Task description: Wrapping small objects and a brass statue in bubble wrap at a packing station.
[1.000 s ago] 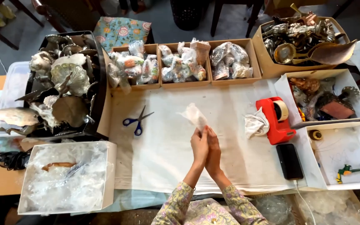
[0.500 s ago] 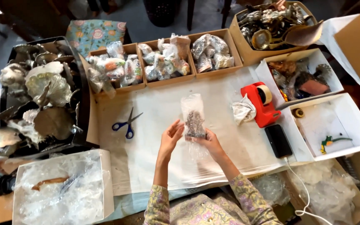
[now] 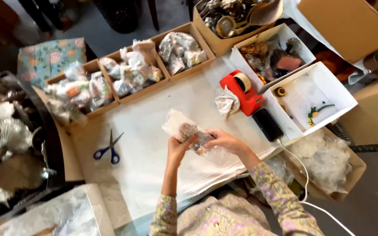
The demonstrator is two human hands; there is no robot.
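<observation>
Soft, even light falls from above on the pale table sheet (image 3: 154, 148), which reads bright, nearly washed out. Shadows are faint and short. The left edge and the floor at top sink into gloom (detail lost there). Slight softness everywhere; straight edges tilt and bend toward the corners.

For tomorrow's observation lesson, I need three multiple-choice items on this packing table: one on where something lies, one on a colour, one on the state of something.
1. Where do the scissors lie?
A. on the white sheet, to the left of the hands
B. inside the white box
C. on top of the tape dispenser

2. What colour is the tape dispenser?
A. blue
B. red
C. green

3. How is the clear bag?
A. lying untouched on the table
B. hanging from a hook
C. held in both hands

Answers: 1 A, they rest flat on the white sheet; 2 B, its body is bright red; 3 C, the left hand and right hand grip it.
</observation>
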